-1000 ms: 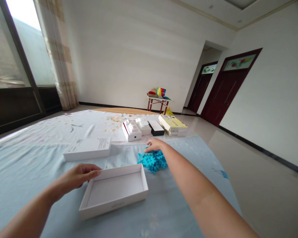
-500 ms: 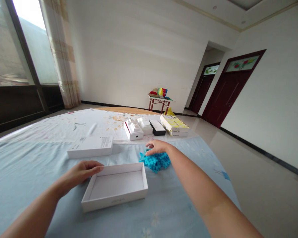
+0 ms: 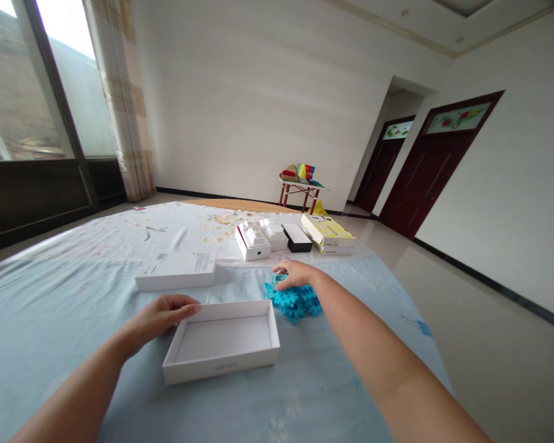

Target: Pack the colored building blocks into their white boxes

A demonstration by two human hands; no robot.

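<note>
Thumb and fingers of the left hand (image 3: 168, 311) lay close together at the far left corner of the open white box (image 3: 221, 364), touching its rim; whether this grip pinched the wall could not be told. The right grip (image 3: 298, 274) curved over the pile of blue pieces (image 3: 298, 301), thumb and fingertips apart, the thumb against the pile; no piece could be made out as lifted. The pile sat on the cloth-covered counter (image 3: 323, 400), just beyond the box's far right corner. Compared with a second earlier, the view had shifted so that everything stood farther right, while both hands kept to the same places. Some left fingertips were hidden behind the box wall, the right hand covered part of the pile, and both forearms were cut off below.
</note>
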